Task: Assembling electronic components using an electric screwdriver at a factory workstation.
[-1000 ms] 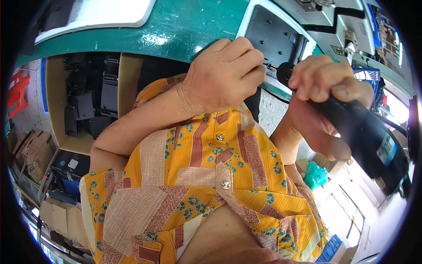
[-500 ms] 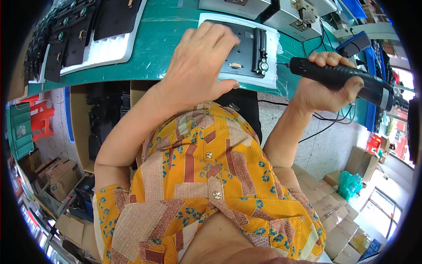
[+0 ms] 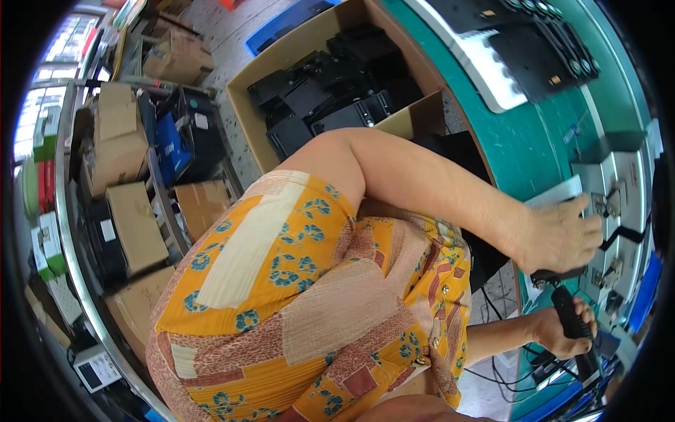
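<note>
At the right, my left hand [image 3: 562,235] lies across a black panel [image 3: 566,272], its back up and its fingers a little apart. The hand hides most of the panel, and a piece of white foam [image 3: 559,191] shows beside the wrist. My right hand [image 3: 559,332] is wrapped around a black electric screwdriver [image 3: 571,313]. The screwdriver's tip end points at the panel's near end, close to the left hand; whether it touches is too small to tell.
An open cardboard box [image 3: 246,116] full of black parts stands beside the green table [image 3: 517,158]. Farther along, several black panels [image 3: 534,60] lie on a white foam tray [image 3: 503,102]. Grey metal fixtures [image 3: 619,176] line the table's far side. Cartons [image 3: 137,221] fill a shelf at left.
The view has swung left, bringing the box and shelf in. The screwdriver, which was held out to the right of the panel, is now at the panel beside my left hand.
</note>
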`<control>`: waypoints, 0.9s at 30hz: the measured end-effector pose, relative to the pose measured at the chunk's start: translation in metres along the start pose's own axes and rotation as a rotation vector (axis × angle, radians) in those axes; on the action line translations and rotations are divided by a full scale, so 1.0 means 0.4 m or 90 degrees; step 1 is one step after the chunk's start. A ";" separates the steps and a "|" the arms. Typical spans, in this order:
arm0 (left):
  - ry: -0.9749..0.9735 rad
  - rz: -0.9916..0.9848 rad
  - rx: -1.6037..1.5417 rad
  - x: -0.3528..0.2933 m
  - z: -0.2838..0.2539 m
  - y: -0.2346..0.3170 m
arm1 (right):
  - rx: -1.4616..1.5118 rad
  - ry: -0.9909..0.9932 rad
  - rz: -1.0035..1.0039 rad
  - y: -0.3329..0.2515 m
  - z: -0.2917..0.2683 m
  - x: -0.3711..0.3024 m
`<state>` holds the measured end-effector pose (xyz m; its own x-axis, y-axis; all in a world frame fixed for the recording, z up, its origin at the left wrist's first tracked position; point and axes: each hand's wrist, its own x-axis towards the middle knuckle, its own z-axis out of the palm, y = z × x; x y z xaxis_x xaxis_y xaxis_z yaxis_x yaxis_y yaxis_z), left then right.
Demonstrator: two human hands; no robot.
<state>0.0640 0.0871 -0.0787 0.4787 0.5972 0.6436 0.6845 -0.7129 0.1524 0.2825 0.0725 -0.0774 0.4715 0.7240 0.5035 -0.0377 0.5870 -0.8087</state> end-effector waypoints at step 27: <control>0.344 -0.362 -0.145 -0.489 -0.423 -0.125 | -0.096 -0.004 -0.070 -0.067 0.093 0.015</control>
<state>-0.1567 -0.0561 -0.0854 -0.2797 0.6718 0.6859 0.5865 -0.4461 0.6760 0.2537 0.0746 -0.0416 0.4599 0.6608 0.5932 0.1462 0.6026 -0.7845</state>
